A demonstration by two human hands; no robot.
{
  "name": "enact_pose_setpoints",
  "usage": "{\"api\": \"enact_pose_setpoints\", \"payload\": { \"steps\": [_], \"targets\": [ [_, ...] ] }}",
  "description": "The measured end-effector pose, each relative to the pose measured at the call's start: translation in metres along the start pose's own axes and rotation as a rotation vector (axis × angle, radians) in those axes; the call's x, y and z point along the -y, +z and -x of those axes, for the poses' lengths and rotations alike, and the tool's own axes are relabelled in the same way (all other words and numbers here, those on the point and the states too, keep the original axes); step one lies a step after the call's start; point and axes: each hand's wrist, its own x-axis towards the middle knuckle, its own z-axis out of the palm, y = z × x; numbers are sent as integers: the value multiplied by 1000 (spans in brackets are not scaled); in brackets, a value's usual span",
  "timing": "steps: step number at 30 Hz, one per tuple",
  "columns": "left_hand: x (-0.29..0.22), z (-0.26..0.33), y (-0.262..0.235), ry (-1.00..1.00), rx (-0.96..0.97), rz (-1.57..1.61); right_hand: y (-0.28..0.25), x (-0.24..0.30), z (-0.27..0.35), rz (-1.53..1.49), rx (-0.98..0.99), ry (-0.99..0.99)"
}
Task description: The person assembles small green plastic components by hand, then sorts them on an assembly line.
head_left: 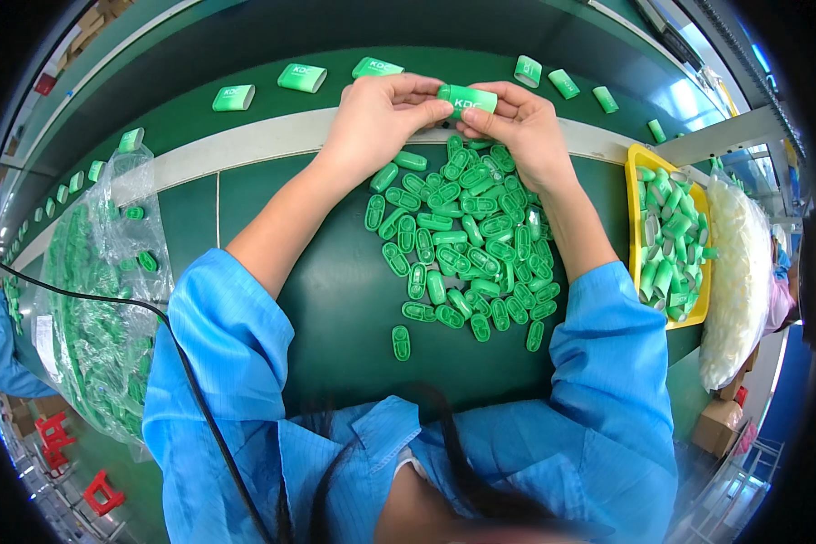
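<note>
The person wears a bright blue work coat of smooth, thin cloth. The left sleeve (213, 317) and the right sleeve (607, 317) are both pushed up and bunched in folds, so the forearms are bare. The hands are bare too, without gloves. An open collar (385, 426) shows near the lower edge. A thin black cable (186, 363) runs over the left shoulder.

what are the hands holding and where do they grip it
Both hands hold one green plastic case: left hand pinches its left end, right hand its right end.

Green oblong case (468, 99), horizontal, between fingertips
</note>
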Motion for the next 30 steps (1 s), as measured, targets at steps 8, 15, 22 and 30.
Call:
{"api": "enact_pose_setpoints", "payload": {
  "steps": [8,15,22,30],
  "targets": [
    [-21,15,13,70,-8,-469,2,2,1,76,-19,-61],
    [-10,3,18,329,-201,-690,11,5,-7,195,-93,-135],
    [-6,-45,0,77,14,-703,-68,-14,-77,1357,-425,-533],
    [-35,3,-28,176,433,-840,-59,-16,-71,1406,-363,-345]
  ]
}}
